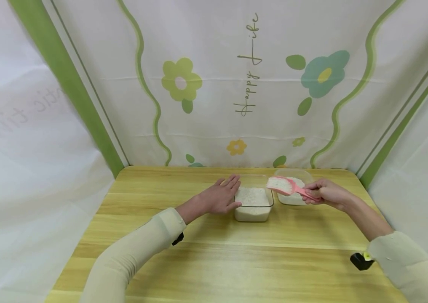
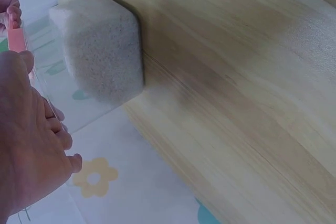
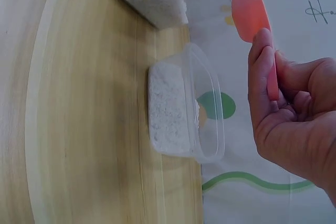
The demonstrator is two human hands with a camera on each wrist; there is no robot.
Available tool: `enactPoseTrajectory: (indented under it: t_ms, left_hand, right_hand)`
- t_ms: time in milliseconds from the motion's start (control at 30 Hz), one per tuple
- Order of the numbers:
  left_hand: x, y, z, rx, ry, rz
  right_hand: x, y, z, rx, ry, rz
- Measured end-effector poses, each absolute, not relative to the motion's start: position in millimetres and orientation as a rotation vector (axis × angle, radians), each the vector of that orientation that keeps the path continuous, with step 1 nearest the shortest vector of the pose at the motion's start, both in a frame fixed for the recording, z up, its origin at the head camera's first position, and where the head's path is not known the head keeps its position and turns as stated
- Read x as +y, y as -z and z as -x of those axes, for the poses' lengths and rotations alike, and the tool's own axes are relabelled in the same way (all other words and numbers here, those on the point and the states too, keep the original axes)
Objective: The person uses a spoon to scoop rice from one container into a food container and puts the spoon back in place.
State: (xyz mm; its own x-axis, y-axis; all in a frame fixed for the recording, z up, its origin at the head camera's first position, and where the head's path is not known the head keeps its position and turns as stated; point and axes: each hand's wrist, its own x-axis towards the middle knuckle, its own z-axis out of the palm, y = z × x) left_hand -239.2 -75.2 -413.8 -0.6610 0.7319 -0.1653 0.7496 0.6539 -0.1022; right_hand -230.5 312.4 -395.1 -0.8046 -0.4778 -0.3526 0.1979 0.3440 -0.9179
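Observation:
My right hand (image 1: pixel 327 193) grips the handle of a pink scoop (image 1: pixel 294 187), its thumb on one side and fingers on the other. White grainy material (image 1: pixel 279 184) heaps the scoop, which is held above the table where two clear containers adjoin. Under the scoop's tip is the right rim of a square clear container (image 1: pixel 252 213), about half filled with pale grains (image 2: pixel 105 51). Against that container's left side rests my left hand (image 1: pixel 222 197), fingers extended along the rim and thumb at the near corner. A second clear tub (image 3: pixel 207 103), holding white material (image 3: pixel 169 109), stands behind the scoop.
Both containers stand toward the back of a wooden table (image 1: pixel 214 261). A white curtain (image 1: pixel 206 33) with printed flowers hangs directly behind the table's back edge, and more white cloth (image 1: pixel 20 189) encloses the sides.

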Motion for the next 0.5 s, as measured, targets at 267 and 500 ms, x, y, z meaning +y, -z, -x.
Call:
enactPoseTrajectory:
  t_ms: [267,500]
  left_hand:
    - [-76,416,239,2.758,0.214,-1.236]
    - [-76,417,240,2.764,0.209,-1.243]
  right_hand:
    - [329,399,228,2.048,1.515,0.208]
    - [345,402,229,2.082,1.51,0.165]
